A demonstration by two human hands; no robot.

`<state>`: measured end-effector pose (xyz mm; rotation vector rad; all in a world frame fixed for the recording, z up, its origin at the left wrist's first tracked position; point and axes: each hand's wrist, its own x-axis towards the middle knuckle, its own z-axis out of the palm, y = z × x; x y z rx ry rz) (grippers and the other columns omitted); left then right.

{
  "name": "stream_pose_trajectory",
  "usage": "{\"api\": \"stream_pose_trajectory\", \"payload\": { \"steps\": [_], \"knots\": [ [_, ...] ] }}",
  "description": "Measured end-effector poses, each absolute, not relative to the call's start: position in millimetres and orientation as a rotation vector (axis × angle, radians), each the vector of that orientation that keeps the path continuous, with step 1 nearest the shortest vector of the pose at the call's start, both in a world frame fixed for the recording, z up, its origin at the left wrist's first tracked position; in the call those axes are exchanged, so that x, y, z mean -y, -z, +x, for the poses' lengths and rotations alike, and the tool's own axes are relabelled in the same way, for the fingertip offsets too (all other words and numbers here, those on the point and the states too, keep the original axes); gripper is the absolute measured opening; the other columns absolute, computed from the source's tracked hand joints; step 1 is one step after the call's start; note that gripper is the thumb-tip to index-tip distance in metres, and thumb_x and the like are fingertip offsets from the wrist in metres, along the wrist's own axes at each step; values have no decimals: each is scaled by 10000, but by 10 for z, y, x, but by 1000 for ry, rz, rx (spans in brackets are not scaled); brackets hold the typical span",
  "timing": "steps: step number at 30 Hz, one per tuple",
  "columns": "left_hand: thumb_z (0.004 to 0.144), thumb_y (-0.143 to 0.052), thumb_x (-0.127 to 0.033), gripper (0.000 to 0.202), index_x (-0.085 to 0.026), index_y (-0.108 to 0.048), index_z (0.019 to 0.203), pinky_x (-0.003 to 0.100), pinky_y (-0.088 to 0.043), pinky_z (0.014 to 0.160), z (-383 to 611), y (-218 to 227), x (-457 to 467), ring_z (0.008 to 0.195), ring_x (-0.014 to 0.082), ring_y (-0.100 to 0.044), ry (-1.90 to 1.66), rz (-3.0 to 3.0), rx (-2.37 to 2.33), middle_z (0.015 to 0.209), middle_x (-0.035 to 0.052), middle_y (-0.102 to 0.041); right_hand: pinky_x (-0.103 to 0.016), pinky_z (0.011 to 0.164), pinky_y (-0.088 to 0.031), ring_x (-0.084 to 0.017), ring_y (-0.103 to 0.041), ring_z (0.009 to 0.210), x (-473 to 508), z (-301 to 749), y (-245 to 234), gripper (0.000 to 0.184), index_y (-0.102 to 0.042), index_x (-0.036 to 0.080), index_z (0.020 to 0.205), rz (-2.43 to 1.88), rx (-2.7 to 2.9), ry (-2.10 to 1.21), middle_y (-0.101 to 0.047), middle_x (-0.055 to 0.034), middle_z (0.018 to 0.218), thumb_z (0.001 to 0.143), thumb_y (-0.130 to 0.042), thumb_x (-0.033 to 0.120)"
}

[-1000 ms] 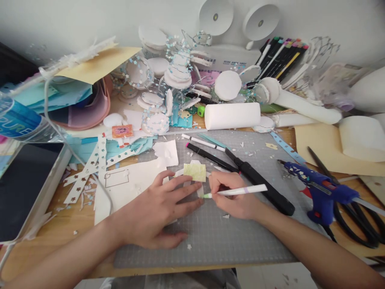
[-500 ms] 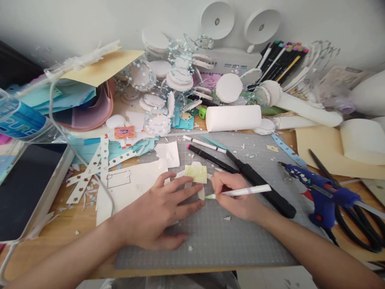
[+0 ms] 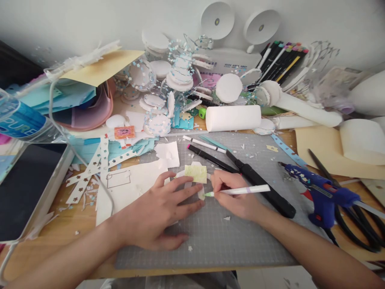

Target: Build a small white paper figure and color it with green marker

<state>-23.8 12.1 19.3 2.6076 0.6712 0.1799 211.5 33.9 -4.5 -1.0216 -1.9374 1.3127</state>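
A small paper cut-out (image 3: 195,174) with a yellow-green rectangular middle and pale strips at its sides lies on the grey cutting mat (image 3: 228,245). My left hand (image 3: 168,204) rests with fingers spread, its fingertips on the lower part of the cut-out. In my right hand (image 3: 233,194) is a white marker (image 3: 255,189), pinched between thumb and fingers. Its green tip touches a pale strip below the rectangle, which carries some light green colour. Part of the cut-out is hidden under my left fingers.
A black utility knife (image 3: 267,190), a black marker (image 3: 212,159) and another white pen (image 3: 204,143) lie beyond my right hand. At right are a blue glue gun (image 3: 327,190) and scissors (image 3: 357,224). A phone (image 3: 30,188) sits left; foam pieces crowd the back.
The marker's tip has shifted slightly upward along the lower strip. My left hand stays in place, and the surrounding things have not moved.
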Motion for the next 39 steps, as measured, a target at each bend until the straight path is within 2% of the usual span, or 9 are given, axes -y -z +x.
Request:
{"api": "stream_pose_trajectory", "payload": {
  "steps": [9,13,18,21,25,27,29,33,39],
  "knots": [
    [820,-555,-399,581,-226,-453,1365,550,-96,1085,-250,-184,-118,1345,359,-303,-205,2596,-674,1486,87,-377,-250,506,-286,-112,-395,543,-341,2106,39,145,-423,200,629,-1007,1985,-1292,-418,43,582,703,-474,86],
    [827,-545,-395,590,-226,-432,1380,557,-73,1085,-249,-180,-120,1355,358,-287,-181,2592,-675,1500,80,-354,-248,495,-267,-103,-360,517,-347,2110,45,157,-405,201,604,-1007,1940,-1278,-393,51,560,688,-465,83],
    [807,-574,-385,595,-218,-453,1365,577,-91,1080,-247,-179,-121,1343,376,-305,-211,2567,-669,1485,98,-378,-246,484,-226,-96,-326,503,-351,2150,55,183,-382,200,561,-959,1907,-1342,-356,60,529,641,-466,58],
    [787,-608,-366,577,-201,-495,1328,585,-126,1076,-261,-219,-120,1323,381,-341,-284,2537,-649,1449,123,-428,-242,475,-205,-90,-311,492,-360,2169,101,195,-401,193,533,-898,1694,-1487,-359,63,510,615,-490,41],
    [808,-625,-259,396,-226,-591,1201,486,-279,1061,-299,-302,-149,1224,295,-479,-567,2394,-716,1348,112,-530,-230,445,-207,-89,-312,449,-404,2145,151,139,-445,198,565,-766,1290,-1606,-392,65,465,613,-508,84],
    [842,-593,-184,278,-247,-625,1111,392,-390,985,-341,-339,-170,1127,229,-547,-805,2241,-882,1245,83,-582,-226,430,-206,-91,-307,427,-416,2126,119,116,-449,203,588,-725,1255,-1577,-393,67,444,624,-505,109],
    [864,-564,-144,208,-249,-630,1031,322,-444,896,-417,-377,-171,1028,183,-577,-1040,2057,-1105,1094,53,-613,-221,425,-209,-91,-315,430,-391,2127,43,111,-458,203,608,-690,1239,-1549,-405,63,452,642,-518,117],
    [827,-634,-198,77,-222,-595,889,259,-482,749,-684,-470,-17,808,145,-582,-1208,1755,-1321,869,9,-596,-217,442,-240,-95,-352,466,-170,2248,-101,115,-483,200,651,-654,1203,-1490,-424,54,492,705,-567,142],
    [778,-676,-310,141,-196,-633,849,226,-509,660,-1111,-453,522,754,157,-610,-1254,1617,-1536,845,30,-647,-218,455,-266,-95,-360,497,457,2523,152,168,-493,197,680,-774,1035,-1346,-409,45,548,806,-592,248]
  ]
}}
